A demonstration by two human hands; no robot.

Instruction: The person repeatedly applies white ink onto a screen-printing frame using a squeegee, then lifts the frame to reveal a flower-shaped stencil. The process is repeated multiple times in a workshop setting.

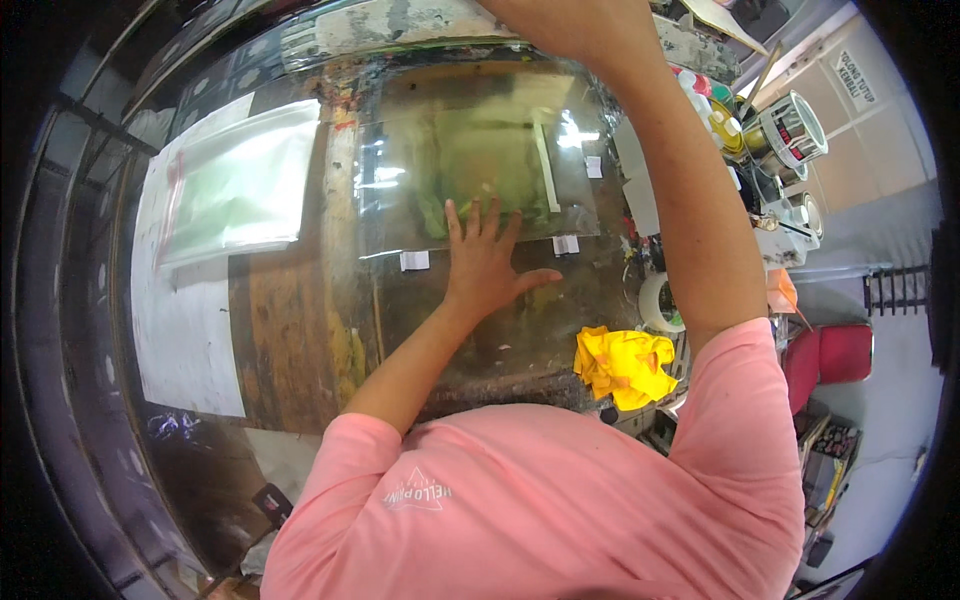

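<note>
My left hand (490, 250) lies flat with its fingers spread on the near edge of a clear plastic sheet (400, 215). The sheet rests on the dark, stained worktable (470, 335), and a greenish tint shows through it. A narrow white strip (547, 168) runs along its right part. Small white tabs (414, 261) sit on the table around the sheet. My right hand (565, 20) reaches over the far side of the table. Its fingers are cut off by the upper edge of the picture, so what it touches or holds is hidden.
At left, a stack of clear plastic sheets or bags (245, 180) lies on white paper (190, 345). A crumpled yellow cloth (625, 368) and a tape roll (660, 303) are near the right edge. Paint cans (790, 130) and bottles crowd the right; a red chair (845, 355) stands beyond.
</note>
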